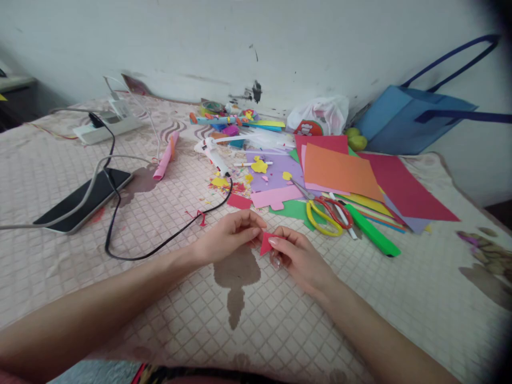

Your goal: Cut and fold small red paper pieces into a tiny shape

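Note:
My left hand [228,234] and my right hand [298,258] meet low over the quilted cover, both pinching one small red paper piece [265,244] between fingertips. The piece is triangular and partly hidden by my fingers. Just beyond it lie another red paper scrap [239,201] and a tiny red snippet [201,216].
Yellow scissors [322,217] and red scissors [335,209] lie right of my hands beside a green marker [372,230]. Coloured paper sheets [340,170] spread behind. A glue gun [214,156] with black cord [160,245], a phone [86,198], a power strip [108,128] and a blue bag [412,120] are further out.

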Demonstrator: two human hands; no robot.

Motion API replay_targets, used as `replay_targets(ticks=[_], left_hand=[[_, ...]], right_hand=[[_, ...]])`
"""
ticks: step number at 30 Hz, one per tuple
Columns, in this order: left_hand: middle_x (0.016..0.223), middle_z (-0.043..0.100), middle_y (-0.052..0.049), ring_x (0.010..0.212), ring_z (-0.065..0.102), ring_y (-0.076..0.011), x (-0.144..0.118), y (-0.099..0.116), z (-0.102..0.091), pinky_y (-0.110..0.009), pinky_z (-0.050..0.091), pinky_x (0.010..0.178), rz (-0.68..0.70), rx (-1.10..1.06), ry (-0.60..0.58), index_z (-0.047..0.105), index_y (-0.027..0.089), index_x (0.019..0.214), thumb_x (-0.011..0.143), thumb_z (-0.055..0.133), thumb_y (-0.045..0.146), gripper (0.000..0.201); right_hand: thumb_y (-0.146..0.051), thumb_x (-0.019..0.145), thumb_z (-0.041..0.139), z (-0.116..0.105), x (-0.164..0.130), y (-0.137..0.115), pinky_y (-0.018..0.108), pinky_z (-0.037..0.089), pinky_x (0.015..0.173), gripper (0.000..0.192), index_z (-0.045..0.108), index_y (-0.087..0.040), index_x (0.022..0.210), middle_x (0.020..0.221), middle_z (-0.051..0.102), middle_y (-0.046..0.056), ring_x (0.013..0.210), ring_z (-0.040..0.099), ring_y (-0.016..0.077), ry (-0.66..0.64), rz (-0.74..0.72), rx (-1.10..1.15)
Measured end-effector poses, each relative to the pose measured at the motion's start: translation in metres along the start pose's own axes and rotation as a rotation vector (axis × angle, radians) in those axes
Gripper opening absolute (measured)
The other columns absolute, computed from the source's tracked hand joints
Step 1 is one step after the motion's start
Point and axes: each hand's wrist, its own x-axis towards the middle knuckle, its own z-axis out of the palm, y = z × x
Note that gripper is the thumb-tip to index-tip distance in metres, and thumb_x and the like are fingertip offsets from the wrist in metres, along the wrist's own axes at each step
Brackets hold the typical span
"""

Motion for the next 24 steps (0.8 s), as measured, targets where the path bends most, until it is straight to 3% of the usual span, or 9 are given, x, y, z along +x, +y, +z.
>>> replay_targets(ticks=[3,8,18,24], left_hand=[[0.084,0.061,-0.003,0.076,0.058,-0.0119,-0.001,0.003,-0.002,-0.026,0.047,0.071,0.157,0.151,-0.045,0.057,0.014,0.093,0.084,0.054,0.018,0.011],[0.084,0.063,-0.005,0.079,0.059,-0.0129,-0.003,0.011,-0.003,-0.026,0.048,0.075,0.258,0.358,-0.086,0.064,0.012,0.088,0.082,0.056,0.013,0.010],[0.080,0.064,-0.005,0.075,0.060,-0.0128,-0.001,0.006,-0.003,-0.025,0.049,0.072,0.244,0.368,0.032,0.065,0.012,0.083,0.081,0.059,0.018,0.008],[0.082,0.065,-0.006,0.076,0.061,-0.0142,-0.001,0.006,-0.002,-0.027,0.049,0.073,0.172,0.331,0.028,0.063,0.011,0.084,0.081,0.060,0.020,0.010]], right_hand=[[-0.026,0.074,0.064,-0.001,0.000,-0.001,0.023,0.027,0.046,0.017,0.055,-0.018,0.061,0.051,0.049,-0.005,0.045,0.040,0.0081,-0.065,0.048,0.063],[-0.022,0.074,0.062,-0.003,-0.001,-0.001,0.022,0.028,0.045,0.015,0.055,-0.018,0.062,0.051,0.049,-0.005,0.045,0.040,0.0074,-0.118,0.058,0.101],[-0.027,0.076,0.065,-0.005,0.001,-0.002,0.022,0.036,0.049,0.010,0.062,-0.018,0.071,0.062,0.057,-0.003,0.052,0.048,0.0086,-0.061,0.024,0.116],[-0.026,0.080,0.062,-0.006,0.001,0.001,0.022,0.036,0.051,0.012,0.059,-0.019,0.071,0.063,0.056,-0.003,0.054,0.048,0.0084,0.003,-0.118,-0.075]])
